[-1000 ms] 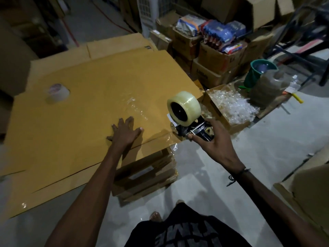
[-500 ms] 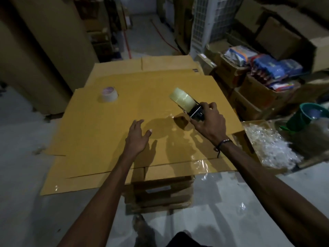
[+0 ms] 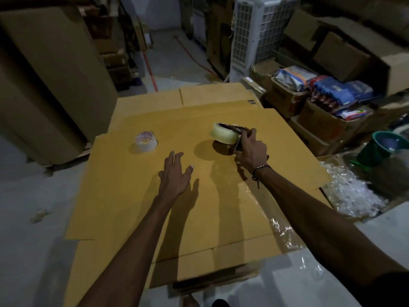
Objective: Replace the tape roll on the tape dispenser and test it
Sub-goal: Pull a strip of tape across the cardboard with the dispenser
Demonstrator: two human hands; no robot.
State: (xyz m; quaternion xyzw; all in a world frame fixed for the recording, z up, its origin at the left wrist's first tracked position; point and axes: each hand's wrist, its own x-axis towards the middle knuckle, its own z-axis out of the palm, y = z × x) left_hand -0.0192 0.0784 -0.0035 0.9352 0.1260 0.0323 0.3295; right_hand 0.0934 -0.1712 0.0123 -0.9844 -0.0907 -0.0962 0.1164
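Now: right hand (image 3: pixel 251 151) grips the dispenser (image 3: pixel 238 138) by its handle, fingers (image 3: pixel 252 132) curled round it. Clear roll (image 3: pixel 223 132) sits mounted on the dispenser, at its far-left end. Dispenser is low over the cardboard (image 3: pixel 124 196), a dark shadow directly under the roll; whether it touches the sheet I cannot tell. Left hand (image 3: pixel 174 176) lies palm down over the cardboard, fingers straight and spread, holding nothing. Old roll (image 3: pixel 146 141) lies flat on the cardboard, well left of the dispenser and apart from both hands. Glossy strip of tape (image 3: pixel 281 229) shows on the cardboard near its right edge, under my right forearm. Bracelet (image 3: pixel 260 170) on right wrist. Boxes (image 3: pixel 287 98) with packets stand to the right, beyond the cardboard.
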